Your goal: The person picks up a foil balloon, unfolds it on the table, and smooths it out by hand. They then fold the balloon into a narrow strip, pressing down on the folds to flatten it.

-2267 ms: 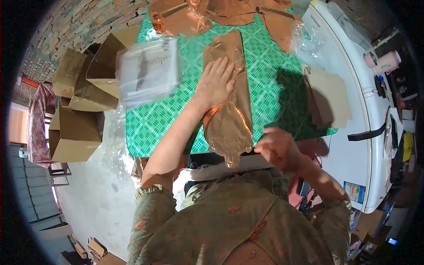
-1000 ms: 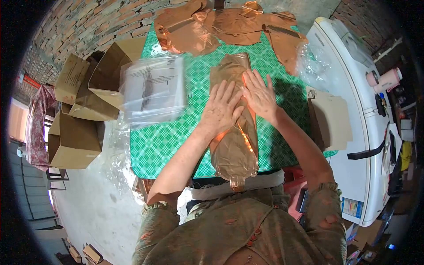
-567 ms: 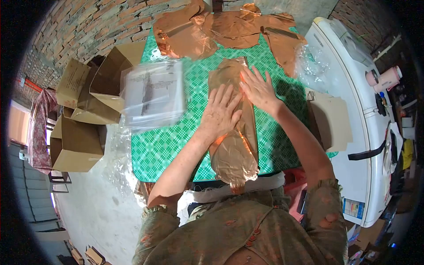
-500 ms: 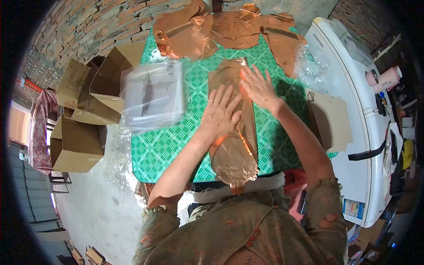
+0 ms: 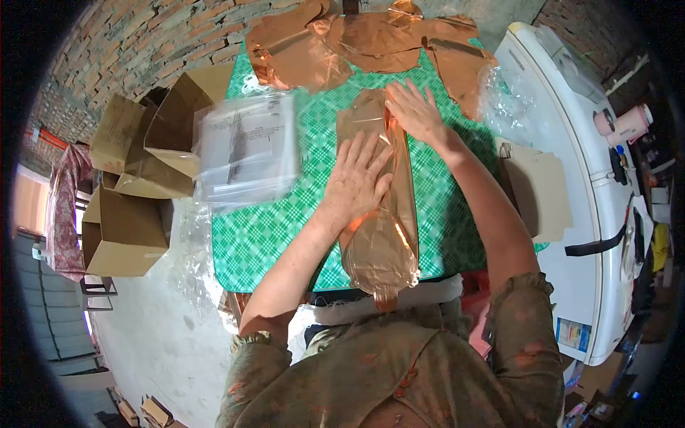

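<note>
The copper foil balloon (image 5: 382, 242), deflated, is lying lengthwise on the counter (image 5: 264, 235), which is wearing a green checked cloth. The narrow neck of the balloon is hanging over the near edge of the counter, close to the person's body.

The left hand (image 5: 357, 178) is resting palm down on the middle of the balloon. Its fingers are spread and lying flat, pointing away from the person, and it is gripping nothing. The right hand (image 5: 414, 110) is pressing palm down on the far end of the balloon, along its right edge. Its fingers are also spread and flat. The two hands are lying close together but not touching.

To the left of the left hand, a stack of clear plastic sleeves (image 5: 246, 153) with printed sheets inside is sitting at the left edge of the counter. To the right, flat cardboard sheets (image 5: 542, 192) are overhanging the right edge.

Beyond the right hand, a pile of copper foil pieces (image 5: 357, 36) is covering the far end of the counter. Crumpled clear film (image 5: 503, 93) is lying just to its right.

Open cardboard boxes (image 5: 121, 228) are standing on the floor at the left. A white chest freezer (image 5: 571, 107) is standing at the right, carrying a pink cup (image 5: 624, 121).
</note>
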The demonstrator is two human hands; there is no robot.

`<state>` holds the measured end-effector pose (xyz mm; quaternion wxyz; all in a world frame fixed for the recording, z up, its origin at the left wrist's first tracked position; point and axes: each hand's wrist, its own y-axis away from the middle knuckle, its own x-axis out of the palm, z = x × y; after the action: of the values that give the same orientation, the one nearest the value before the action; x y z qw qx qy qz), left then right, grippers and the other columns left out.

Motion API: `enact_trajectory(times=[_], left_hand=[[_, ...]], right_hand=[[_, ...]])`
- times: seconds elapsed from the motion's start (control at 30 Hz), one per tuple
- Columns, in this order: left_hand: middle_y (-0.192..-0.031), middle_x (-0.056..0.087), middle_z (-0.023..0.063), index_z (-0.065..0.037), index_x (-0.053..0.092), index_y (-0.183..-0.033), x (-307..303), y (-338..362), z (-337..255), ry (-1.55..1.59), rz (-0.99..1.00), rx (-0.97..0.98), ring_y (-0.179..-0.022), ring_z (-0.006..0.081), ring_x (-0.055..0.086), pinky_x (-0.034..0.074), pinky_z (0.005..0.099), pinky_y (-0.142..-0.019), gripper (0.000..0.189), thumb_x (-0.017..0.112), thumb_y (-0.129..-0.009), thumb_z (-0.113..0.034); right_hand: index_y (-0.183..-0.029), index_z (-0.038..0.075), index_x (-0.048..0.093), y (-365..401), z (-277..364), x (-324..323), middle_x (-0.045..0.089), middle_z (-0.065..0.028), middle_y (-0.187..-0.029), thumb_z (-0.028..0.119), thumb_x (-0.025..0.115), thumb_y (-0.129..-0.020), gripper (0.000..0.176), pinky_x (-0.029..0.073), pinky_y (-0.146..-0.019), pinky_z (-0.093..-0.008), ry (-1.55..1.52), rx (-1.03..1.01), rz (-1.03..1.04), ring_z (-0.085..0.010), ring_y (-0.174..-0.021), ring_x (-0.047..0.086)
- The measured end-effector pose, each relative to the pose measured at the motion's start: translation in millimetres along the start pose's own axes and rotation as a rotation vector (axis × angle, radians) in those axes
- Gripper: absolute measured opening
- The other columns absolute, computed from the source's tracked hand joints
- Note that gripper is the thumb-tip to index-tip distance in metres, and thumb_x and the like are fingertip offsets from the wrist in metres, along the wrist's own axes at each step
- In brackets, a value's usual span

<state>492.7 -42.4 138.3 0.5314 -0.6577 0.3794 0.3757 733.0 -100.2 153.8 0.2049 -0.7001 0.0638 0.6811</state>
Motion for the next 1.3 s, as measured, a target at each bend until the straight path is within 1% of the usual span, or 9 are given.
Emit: enact_trajectory(times=[0.23, 0.33, 0.37, 0.7, 0.9, 1.0, 1.1, 1.23, 1.3], left_hand=[[-0.153, 0.049, 0.0224, -0.004, 0.058, -0.142, 1, -2, 1, -0.051, -0.067, 0.042, -0.144, 0.0431, 0.040, 0.029, 0.0532, -0.120, 0.056, 0.054, -0.100, -0.040], [-0.151, 0.051, 0.0237, -0.001, 0.057, -0.142, 8, -1, 5, -0.046, -0.128, 0.067, -0.141, 0.0439, 0.043, 0.031, 0.0523, -0.118, 0.058, 0.054, -0.100, -0.040], [-0.152, 0.051, 0.0227, -0.001, 0.054, -0.145, 9, 0, 5, -0.053, -0.136, 0.060, -0.143, 0.0426, 0.042, 0.029, 0.0518, -0.120, 0.060, 0.051, -0.102, -0.042], [-0.162, 0.039, 0.0192, -0.007, 0.037, -0.158, 11, 1, 9, 0.022, -0.028, -0.004, -0.152, 0.0396, 0.031, 0.021, 0.0517, -0.126, 0.059, 0.042, -0.109, -0.040], [-0.163, 0.037, 0.0187, -0.007, 0.034, -0.159, 10, 1, 10, 0.077, -0.010, -0.013, -0.153, 0.0395, 0.030, 0.019, 0.0517, -0.127, 0.058, 0.037, -0.111, -0.039], [-0.158, 0.044, 0.0223, -0.005, 0.048, -0.149, 13, -2, 12, 0.213, -0.096, -0.028, -0.146, 0.0435, 0.038, 0.027, 0.0544, -0.122, 0.051, 0.042, -0.107, -0.034], [-0.157, 0.041, 0.0270, -0.007, 0.053, -0.138, 8, -2, 26, 0.017, -0.114, 0.248, -0.144, 0.0506, 0.039, 0.031, 0.0595, -0.119, 0.040, 0.047, -0.104, -0.026], [-0.155, 0.041, 0.0300, -0.007, 0.054, -0.130, 1, -3, 19, 0.238, -0.127, 0.147, -0.141, 0.0549, 0.039, 0.033, 0.0629, -0.115, 0.034, 0.050, -0.101, -0.024], [-0.157, 0.040, 0.0279, -0.005, 0.050, -0.138, -4, -7, 19, 0.295, -0.068, 0.092, -0.145, 0.0503, 0.036, 0.031, 0.0587, -0.118, 0.043, 0.049, -0.103, -0.030]], right_hand=[[-0.151, 0.003, 0.042, 50, 51, -16, 0.049, -0.0201, -0.151, 0.032, 0.041, -0.109, 0.052, 0.032, -0.121, -0.0469, -0.345, -0.200, -0.196, -0.0345, -0.146, 0.040], [-0.151, 0.002, 0.042, 83, 69, -36, 0.055, -0.0230, -0.143, 0.031, 0.044, -0.108, 0.052, 0.040, -0.114, -0.0455, -0.609, -0.105, -0.065, -0.0388, -0.135, 0.050], [-0.146, 0.000, 0.046, 91, 72, -33, 0.060, -0.0229, -0.134, 0.022, 0.051, -0.105, 0.047, 0.047, -0.105, -0.0457, -0.597, -0.110, -0.166, -0.0414, -0.123, 0.057], [-0.111, 0.001, 0.065, 136, 64, -38, 0.066, -0.0133, -0.106, 0.006, 0.069, -0.083, 0.029, 0.051, -0.095, -0.0407, -0.315, -0.443, -0.386, -0.0335, -0.106, 0.063], [-0.115, 0.005, 0.065, 140, 67, -25, 0.065, -0.0084, -0.114, 0.011, 0.062, -0.086, 0.029, 0.051, -0.098, -0.0405, -0.267, -0.443, -0.322, -0.0281, -0.111, 0.061], [-0.119, 0.010, 0.065, 142, 70, -27, 0.062, -0.0068, -0.116, 0.014, 0.058, -0.089, 0.031, 0.050, -0.099, -0.0389, -0.186, -0.462, -0.319, -0.0260, -0.114, 0.059], [-0.122, 0.014, 0.063, 143, 72, -35, 0.059, -0.0058, -0.114, 0.016, 0.058, -0.089, 0.034, 0.050, -0.099, -0.0376, -0.118, -0.452, -0.223, -0.0249, -0.115, 0.057], [-0.122, 0.017, 0.064, 140, 76, -38, 0.056, -0.0051, -0.110, 0.016, 0.058, -0.089, 0.033, 0.050, -0.094, -0.0378, -0.053, -0.510, -0.280, -0.0251, -0.111, 0.056], [-0.121, 0.018, 0.064, 141, 77, -40, 0.056, -0.0050, -0.110, 0.016, 0.058, -0.090, 0.032, 0.050, -0.092, -0.0379, -0.035, -0.519, -0.241, -0.0253, -0.110, 0.056]])
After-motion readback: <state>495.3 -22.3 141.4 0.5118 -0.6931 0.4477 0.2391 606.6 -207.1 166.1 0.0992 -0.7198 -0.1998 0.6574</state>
